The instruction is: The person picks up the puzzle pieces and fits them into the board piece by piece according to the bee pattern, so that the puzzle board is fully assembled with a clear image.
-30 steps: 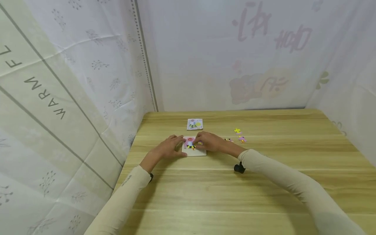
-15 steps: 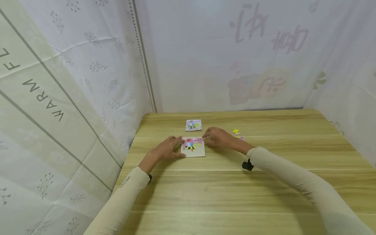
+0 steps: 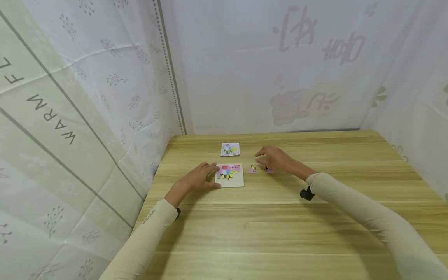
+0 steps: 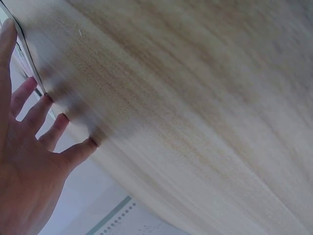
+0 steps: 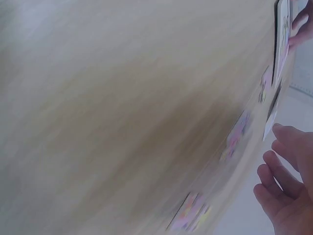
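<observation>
My left hand (image 3: 198, 177), thumb and fingers spread wide, touches the puzzle board (image 3: 231, 182) at its nine o'clock edge. Right hand (image 3: 275, 158) at two o'clock, above the table (image 3: 245, 229), fingers loosely bent, no piece visible in them. Loose pieces (image 3: 252, 169) at three o'clock; picture card (image 3: 230, 149) at twelve.

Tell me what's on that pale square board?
Puzzle pieces lie across its far part; bare board shows in front. What the pieces and left hand cover can't be seen.
</observation>
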`<state>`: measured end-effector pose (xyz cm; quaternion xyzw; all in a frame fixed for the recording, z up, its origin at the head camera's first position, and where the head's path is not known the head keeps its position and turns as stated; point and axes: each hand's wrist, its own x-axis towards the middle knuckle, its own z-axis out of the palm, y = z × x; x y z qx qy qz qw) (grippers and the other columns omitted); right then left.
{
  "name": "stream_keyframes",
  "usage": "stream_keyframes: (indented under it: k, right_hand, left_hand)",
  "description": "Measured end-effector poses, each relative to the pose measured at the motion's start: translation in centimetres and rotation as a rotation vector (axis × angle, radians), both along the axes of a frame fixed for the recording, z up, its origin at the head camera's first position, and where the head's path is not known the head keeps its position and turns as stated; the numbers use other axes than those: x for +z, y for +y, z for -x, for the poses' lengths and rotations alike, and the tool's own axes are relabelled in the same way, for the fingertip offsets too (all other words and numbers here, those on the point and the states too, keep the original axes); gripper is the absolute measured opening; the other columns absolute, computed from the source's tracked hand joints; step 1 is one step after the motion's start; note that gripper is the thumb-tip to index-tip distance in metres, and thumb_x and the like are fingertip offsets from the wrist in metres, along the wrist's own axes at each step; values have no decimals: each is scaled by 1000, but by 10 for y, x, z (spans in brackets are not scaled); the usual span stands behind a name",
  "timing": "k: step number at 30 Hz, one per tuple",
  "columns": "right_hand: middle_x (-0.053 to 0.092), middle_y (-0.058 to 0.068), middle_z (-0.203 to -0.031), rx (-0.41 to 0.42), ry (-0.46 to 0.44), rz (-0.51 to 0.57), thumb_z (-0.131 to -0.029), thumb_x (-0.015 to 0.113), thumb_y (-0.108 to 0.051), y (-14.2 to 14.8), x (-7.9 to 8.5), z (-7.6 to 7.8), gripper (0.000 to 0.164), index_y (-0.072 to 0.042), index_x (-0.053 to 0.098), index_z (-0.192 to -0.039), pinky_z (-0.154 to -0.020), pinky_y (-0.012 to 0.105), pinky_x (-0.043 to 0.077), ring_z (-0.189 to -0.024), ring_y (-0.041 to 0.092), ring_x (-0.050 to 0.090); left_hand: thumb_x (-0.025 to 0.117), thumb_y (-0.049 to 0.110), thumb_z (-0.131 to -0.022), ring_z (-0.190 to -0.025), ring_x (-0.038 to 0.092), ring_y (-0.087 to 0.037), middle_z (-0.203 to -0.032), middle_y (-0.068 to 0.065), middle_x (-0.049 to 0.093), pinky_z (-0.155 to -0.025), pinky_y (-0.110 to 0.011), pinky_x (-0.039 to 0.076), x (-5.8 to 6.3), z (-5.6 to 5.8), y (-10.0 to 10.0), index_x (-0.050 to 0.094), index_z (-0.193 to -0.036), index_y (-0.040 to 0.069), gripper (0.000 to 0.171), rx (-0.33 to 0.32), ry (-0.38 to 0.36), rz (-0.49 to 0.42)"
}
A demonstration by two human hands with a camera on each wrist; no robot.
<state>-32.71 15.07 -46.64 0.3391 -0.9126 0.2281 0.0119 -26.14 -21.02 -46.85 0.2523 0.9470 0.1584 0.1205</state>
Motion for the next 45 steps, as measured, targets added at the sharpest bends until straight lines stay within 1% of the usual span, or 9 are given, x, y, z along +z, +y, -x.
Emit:
stream_keyframes:
  k: [6, 13, 23, 25, 29, 33, 37, 42, 45]
  right_hand:
    - [69, 19, -125, -62, -32, 2, -101, 71, -17, 23, 1, 4, 30, 0, 73, -126, -91, 51, 57, -111, 34, 67]
    - [71, 23, -118, -70, 41, -24, -97, 75, -11, 47, -2, 9, 30, 6, 73, -121, -88, 52, 57, -105, 37, 68]
    - [71, 24, -120, -164, -43, -55, -95, 78, -18, 71, -7, 12, 36, 6, 73, -122, -92, 54, 56, -108, 40, 67]
    - [72, 24, -117, -163, -35, -63, -94, 79, -19, 75, -7, 11, 38, 7, 73, -121, -97, 57, 53, -108, 41, 67]
    - [75, 21, -105, -142, -12, -72, -93, 80, -20, 79, -9, 11, 36, 7, 74, -117, -98, 59, 52, -100, 40, 69]
    - [77, 18, -98, -96, -34, -33, -93, 78, -13, 79, -10, 15, 33, 7, 73, -119, -89, 56, 56, -90, 34, 71]
    - [77, 17, -99, -52, -52, -11, -94, 76, -7, 72, -12, 18, 32, 8, 72, -122, -84, 53, 58, -88, 31, 72]
    - [73, 19, -107, -47, -52, -27, -96, 74, -7, 59, -13, 18, 32, 6, 72, -125, -85, 51, 59, -97, 34, 69]
    - [70, 19, -111, -26, -53, -37, -98, 73, -8, 51, -13, 16, 33, 4, 70, -128, -84, 47, 59, -98, 31, 68]
  left_hand:
    - [72, 57, -93, -153, 29, -37, -168, -10, 33, -121, -57, 30, 2, 0, 0, 48, -156, 16, 78, -6, 9, -15]
    - [73, 56, -93, -153, 29, -37, -168, -10, 33, -121, -58, 30, 3, 1, 0, 48, -155, 16, 77, -5, 12, -23]
    - [73, 56, -93, -153, 29, -37, -168, -10, 32, -120, -58, 30, 2, 1, -1, 48, -155, 17, 77, -6, 11, -22]
    - [73, 56, -93, -153, 29, -37, -168, -10, 32, -120, -59, 31, 2, 1, -1, 48, -155, 17, 77, -6, 9, -17]
    - [73, 55, -93, -153, 28, -36, -169, -10, 31, -121, -58, 30, 2, 0, -1, 47, -156, 17, 77, -5, 1, -15]
    - [72, 57, -93, -154, 27, -35, -169, -7, 30, -121, -57, 30, 1, 0, -1, 46, -157, 19, 79, 2, -10, -8]
    - [72, 58, -93, -154, 27, -34, -170, -7, 29, -121, -57, 30, 0, 0, -1, 46, -157, 20, 79, 2, -11, -5]
    - [72, 59, -93, -154, 27, -35, -169, -7, 30, -121, -57, 30, -1, 0, -1, 46, -157, 19, 80, 1, -6, -7]
    - [72, 57, -93, -154, 27, -35, -169, -8, 30, -121, -57, 30, 0, 0, 0, 46, -157, 19, 79, -1, -5, -15]
